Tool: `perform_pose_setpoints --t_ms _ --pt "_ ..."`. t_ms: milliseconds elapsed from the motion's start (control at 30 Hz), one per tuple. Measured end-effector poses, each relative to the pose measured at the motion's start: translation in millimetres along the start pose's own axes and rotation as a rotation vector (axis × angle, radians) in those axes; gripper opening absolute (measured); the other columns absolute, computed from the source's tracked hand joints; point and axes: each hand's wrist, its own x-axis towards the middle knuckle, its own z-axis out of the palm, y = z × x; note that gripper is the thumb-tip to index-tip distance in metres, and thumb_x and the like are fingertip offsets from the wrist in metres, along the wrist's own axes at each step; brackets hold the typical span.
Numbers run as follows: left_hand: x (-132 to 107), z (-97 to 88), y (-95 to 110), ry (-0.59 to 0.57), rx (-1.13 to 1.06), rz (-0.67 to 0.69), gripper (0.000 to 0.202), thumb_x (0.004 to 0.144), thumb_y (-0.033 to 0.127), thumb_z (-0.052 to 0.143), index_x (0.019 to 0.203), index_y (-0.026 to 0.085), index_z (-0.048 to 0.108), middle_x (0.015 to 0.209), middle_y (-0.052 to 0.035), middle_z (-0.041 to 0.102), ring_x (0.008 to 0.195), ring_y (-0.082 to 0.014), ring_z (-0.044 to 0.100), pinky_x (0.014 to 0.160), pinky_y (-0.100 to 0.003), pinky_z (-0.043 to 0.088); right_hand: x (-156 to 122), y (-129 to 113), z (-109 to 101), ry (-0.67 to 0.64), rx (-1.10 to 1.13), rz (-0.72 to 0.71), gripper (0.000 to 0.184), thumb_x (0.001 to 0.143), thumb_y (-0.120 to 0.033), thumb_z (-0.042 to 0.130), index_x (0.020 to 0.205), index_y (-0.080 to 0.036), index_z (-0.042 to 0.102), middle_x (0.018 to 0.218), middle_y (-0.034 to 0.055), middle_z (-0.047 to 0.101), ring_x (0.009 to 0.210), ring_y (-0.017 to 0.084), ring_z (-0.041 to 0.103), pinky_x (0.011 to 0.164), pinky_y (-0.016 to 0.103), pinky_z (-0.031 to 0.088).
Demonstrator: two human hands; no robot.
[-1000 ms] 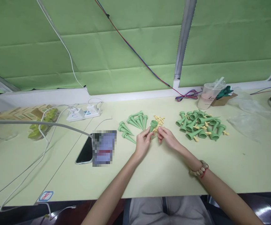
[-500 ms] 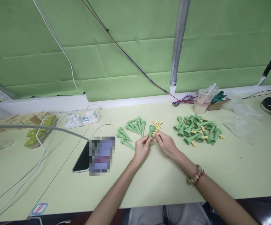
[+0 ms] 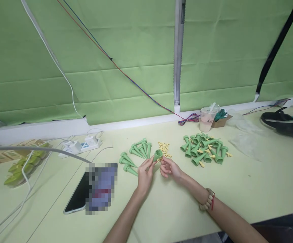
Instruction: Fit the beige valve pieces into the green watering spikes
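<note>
My left hand (image 3: 145, 172) is closed on a green plastic watering spike (image 3: 157, 155), its wide open mouth tipped up toward me. Against the spike's right side, the thumb and forefinger of my right hand (image 3: 170, 168) are pinched together; what sits between them is too small to make out. Just behind the spike lies a loose pile of small yellow plastic valves (image 3: 164, 147). To the left, several green spikes (image 3: 141, 147) are laid out in a fan. On the right is a heap of green spikes (image 3: 204, 148), with yellow valves sticking out of some.
A phone (image 3: 77, 195), its screen partly blurred, lies at left near a white power strip (image 3: 84, 145) and trailing cables. Green packs (image 3: 27, 168) stand further left. At the back right are a drink cup (image 3: 207, 119), a small carton (image 3: 221, 121), plastic bags (image 3: 245, 143) and a black bag (image 3: 283, 123).
The spike in my left hand has turned so its mouth faces me. My right fingers have shifted to its side, off the yellow pile. The camera view has tilted up and right.
</note>
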Motion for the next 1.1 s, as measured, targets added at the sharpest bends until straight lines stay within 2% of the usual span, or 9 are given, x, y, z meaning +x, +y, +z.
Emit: perform_pose_setpoints --t_ms 133,200,300,367,500,667,767,867,1100 --pt "0 -1.2 -4 0.004 0.123 0.08 0.028 0.083 0.025 0.049 0.104 0.019 0.066 0.088 -0.0069 0.067 0.082 -0.0177 0.062 0.076 -0.031 0.05 -1 0 0 0.069 -0.084 0.065 0.054 0.077 -0.073 0.024 0.056 -0.023 0.029 0.03 -0.0104 0.022 0.03 0.01 0.031 0.043 0.024 0.029" --pt "0 -1.4 -1 0.002 0.163 0.069 0.028 0.083 0.027 0.05 0.105 0.018 0.066 0.089 -0.0074 0.068 0.081 -0.0179 0.062 0.074 -0.031 0.05 -4 0 -2 0.213 -0.328 -0.032 0.056 0.08 -0.071 0.02 0.061 -0.022 0.04 0.035 -0.0061 0.037 0.034 0.013 0.039 0.046 0.026 0.033" --pt "-1 -0.5 2 -0.005 0.187 0.028 0.032 0.084 0.032 0.049 0.107 0.017 0.065 0.091 -0.0083 0.068 0.076 -0.0171 0.062 0.065 -0.028 0.05 -11 -6 -6 0.419 -0.793 -0.255 0.045 0.082 -0.061 0.037 0.102 -0.023 0.051 0.078 0.0015 0.064 0.053 0.015 0.055 0.06 0.03 0.041" --pt "-1 0.7 3 -0.054 0.207 0.024 0.033 0.085 0.033 0.048 0.108 0.017 0.065 0.089 -0.0078 0.068 0.073 -0.0161 0.061 0.063 -0.027 0.049 -15 -11 -9 0.411 -0.971 -0.313 0.047 0.082 -0.054 0.046 0.12 -0.027 0.043 0.1 0.0038 0.064 0.065 0.018 0.061 0.068 0.032 0.042" --pt "-1 4.2 2 -0.168 0.215 -0.002 0.035 0.084 0.036 0.048 0.112 0.02 0.062 0.089 -0.0064 0.065 0.079 -0.0159 0.06 0.069 -0.027 0.049 -14 -18 -17 0.341 -1.138 -0.411 0.037 0.088 -0.041 0.042 0.123 -0.028 0.046 0.108 0.0049 0.063 0.085 0.021 0.062 0.075 0.033 0.044" --pt "1 5.2 2 -0.071 0.221 -0.09 0.039 0.084 0.033 0.048 0.12 0.019 0.056 0.106 -0.0091 0.056 0.098 -0.0174 0.056 0.077 -0.028 0.049 -11 -30 -48 0.802 -1.312 -0.582 0.036 0.089 -0.022 0.036 0.123 -0.023 0.05 0.114 0.0091 0.058 0.099 0.023 0.055 0.081 0.034 0.041" --pt "1 5.0 5 -0.039 0.216 -0.106 0.037 0.085 0.03 0.046 0.117 0.018 0.058 0.103 -0.0096 0.055 0.096 -0.0171 0.055 0.074 -0.028 0.05 -14 -37 -73 1.093 -1.392 -0.554 0.041 0.086 -0.016 0.036 0.123 -0.021 0.052 0.113 0.0101 0.057 0.104 0.025 0.05 0.086 0.037 0.038" --pt "0 6.0 7 -0.036 0.228 -0.079 0.034 0.085 0.027 0.045 0.114 0.018 0.06 0.102 -0.0094 0.056 0.098 -0.018 0.054 0.077 -0.03 0.049 -18 -39 -97 1.238 -1.421 -0.458 0.042 0.083 -0.014 0.036 0.12 -0.018 0.054 0.111 0.0123 0.056 0.1 0.026 0.049 0.086 0.039 0.037" --pt "-1 6.4 6 -0.035 0.452 -0.058 0.031 0.083 0.019 0.043 0.107 0.016 0.063 0.108 -0.0108 0.058 0.106 -0.0226 0.052 0.094 -0.041 0.039 -15 -25 -118 1.217 -1.56 -0.344 0.043 0.083 -0.021 0.036 0.123 -0.016 0.052 0.116 0.0174 0.053 0.108 0.03 0.044 0.094 0.05 0.027"
